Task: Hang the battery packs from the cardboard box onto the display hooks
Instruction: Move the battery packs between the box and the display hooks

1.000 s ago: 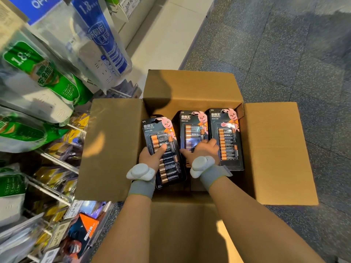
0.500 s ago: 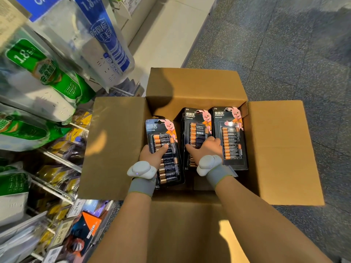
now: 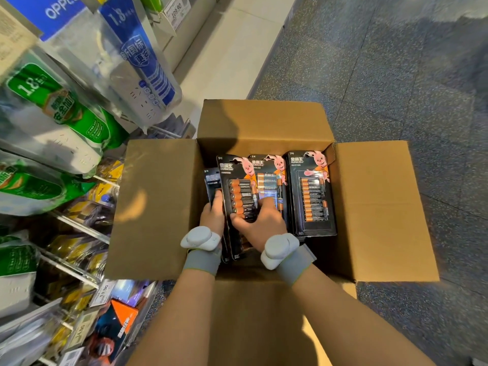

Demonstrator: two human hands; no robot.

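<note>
An open cardboard box (image 3: 375, 207) stands on the floor with black battery packs inside. My left hand (image 3: 212, 215) grips the left edge of one battery pack (image 3: 239, 191), which is tipped up on its side edge. My right hand (image 3: 260, 224) holds the same pack from the right, with the thumb across its front. A further pack (image 3: 212, 180) shows behind it on the left. A middle pack (image 3: 269, 178) and a right pack (image 3: 313, 196) lie flat in the box. Metal display hooks (image 3: 79, 225) stick out of the shelf on the left.
Bagged power strips (image 3: 66, 112) hang over the box's left flap (image 3: 155, 207). Yellow packs and price tags (image 3: 104, 291) fill the lower hooks. Grey tiled floor (image 3: 396, 75) spreads to the right and beyond the box. The near flap (image 3: 253, 326) lies under my forearms.
The left pack has been tipped up on edge towards the middle, showing another pack under it. My right hand has moved from the middle pack onto the tipped one.
</note>
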